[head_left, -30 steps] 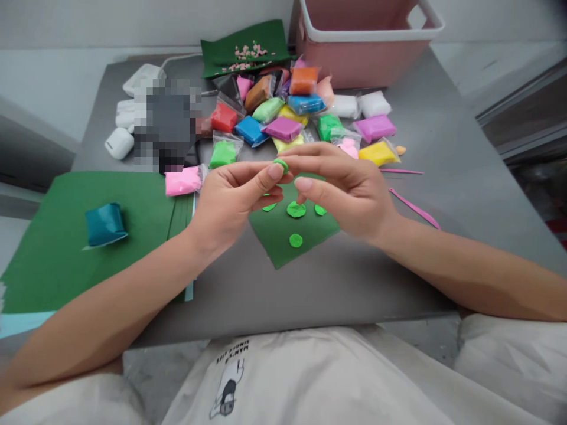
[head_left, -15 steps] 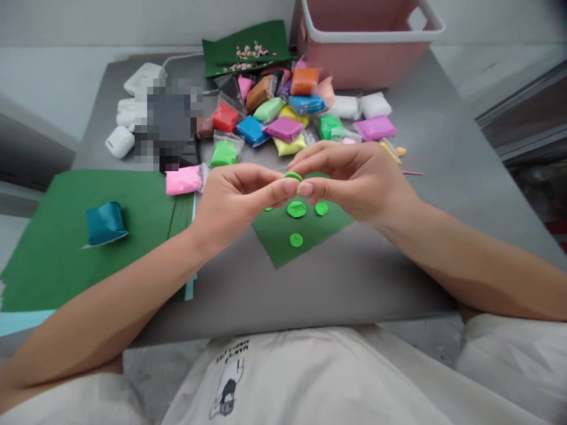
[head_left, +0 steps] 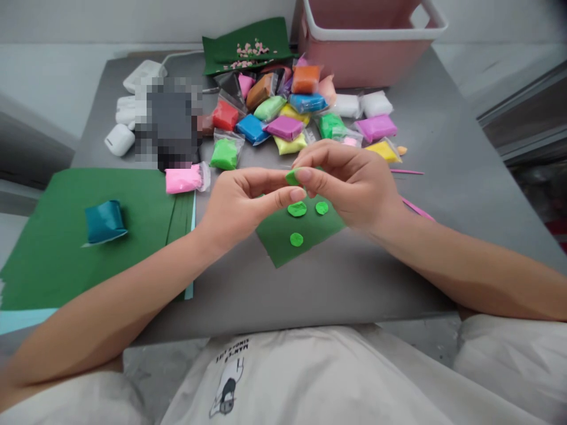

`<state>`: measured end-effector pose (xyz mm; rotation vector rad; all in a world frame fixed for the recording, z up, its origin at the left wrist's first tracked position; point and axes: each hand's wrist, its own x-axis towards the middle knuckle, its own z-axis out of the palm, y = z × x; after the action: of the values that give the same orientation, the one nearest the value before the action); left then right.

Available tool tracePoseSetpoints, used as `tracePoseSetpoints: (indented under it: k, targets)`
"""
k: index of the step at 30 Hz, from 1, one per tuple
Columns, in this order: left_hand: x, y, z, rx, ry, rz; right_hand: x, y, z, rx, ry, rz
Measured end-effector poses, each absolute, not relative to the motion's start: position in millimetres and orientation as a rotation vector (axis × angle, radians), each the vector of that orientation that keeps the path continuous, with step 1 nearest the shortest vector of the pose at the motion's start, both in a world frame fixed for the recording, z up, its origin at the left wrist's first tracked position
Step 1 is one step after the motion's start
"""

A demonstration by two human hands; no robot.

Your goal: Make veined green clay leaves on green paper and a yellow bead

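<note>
Both hands meet above a small dark green felt piece (head_left: 283, 239) on the grey table. My left hand (head_left: 241, 203) and my right hand (head_left: 349, 180) pinch one flat light green clay disc (head_left: 292, 176) between thumbs and fingertips. Three more light green discs lie on the felt below: one (head_left: 297, 208), another (head_left: 322, 208) and a third (head_left: 296, 239). A fourth is partly hidden under my left fingers.
Several coloured clay packets (head_left: 283, 127) lie behind the hands, before a pink bin (head_left: 367, 56). A large green sheet (head_left: 57, 236) with a teal packet (head_left: 104, 221) lies at left. White cases (head_left: 119, 140) sit far left. Pink sticks (head_left: 416, 209) lie at right.
The hands drew closer together and dropped a little. The green disc went from my left fingertips to a pinch shared with my right hand and has tilted.
</note>
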<state>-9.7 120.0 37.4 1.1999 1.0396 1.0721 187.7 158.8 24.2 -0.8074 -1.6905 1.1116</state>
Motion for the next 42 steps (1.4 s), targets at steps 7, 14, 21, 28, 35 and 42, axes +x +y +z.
tracePoseSetpoints:
  k: [7, 14, 21, 28, 35, 42]
  targets:
    - [-11, 121, 33, 1.283, 1.172, 1.202, 182, 154, 19, -0.806, -1.519, 1.284]
    - [-13, 120, 42, 1.503, 1.214, 1.126, 188, 158, 29, -0.823, -1.623, 1.280]
    - [-14, 124, 38, 1.390, 1.180, 1.044, 193, 162, 32, -0.876, -1.755, 1.136]
    - [-9, 124, 35, 1.149, 1.030, 1.078, 190, 160, 17, -0.901, -1.738, 0.813]
    - [-10, 122, 31, 1.126, 1.026, 1.145, 182, 149, 12, -0.878, -1.594, 1.036]
    - [-12, 124, 30, 1.230, 1.038, 1.242, 186, 150, 27, -0.880, -1.581, 1.176]
